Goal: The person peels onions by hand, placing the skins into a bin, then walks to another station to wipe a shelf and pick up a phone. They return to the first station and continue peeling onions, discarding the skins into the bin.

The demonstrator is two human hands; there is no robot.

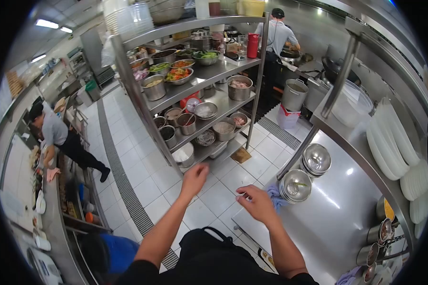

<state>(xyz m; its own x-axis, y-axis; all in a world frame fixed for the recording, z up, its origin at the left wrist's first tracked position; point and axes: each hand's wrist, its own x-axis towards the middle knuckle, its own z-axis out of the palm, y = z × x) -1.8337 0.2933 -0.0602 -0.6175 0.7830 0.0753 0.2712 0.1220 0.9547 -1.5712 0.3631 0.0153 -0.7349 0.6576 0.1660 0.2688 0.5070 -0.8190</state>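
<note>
My left hand (195, 180) hangs in mid-air over the tiled floor, in front of the steel shelf rack (202, 85). Its fingers are curled in, and nothing shows in them. Close to the corner of the steel table (328, 213) is my right hand (257, 203), fingers loosely bent with a gap to the thumb, holding nothing. Just beyond it a bluish cloth (276, 197) lies against a stack of metal bowls (290, 191). A spoon-like utensil (299, 184) rests in the top bowl. Behind stands a second stack of metal bowls (317, 157).
The rack holds several pots and bowls of food, including a pot of pale meat (240, 88). White plates (390, 137) stand on the right shelf. One person (276, 35) works at the stove, another (57, 128) at the left counter. A blue bin (119, 252) is at lower left.
</note>
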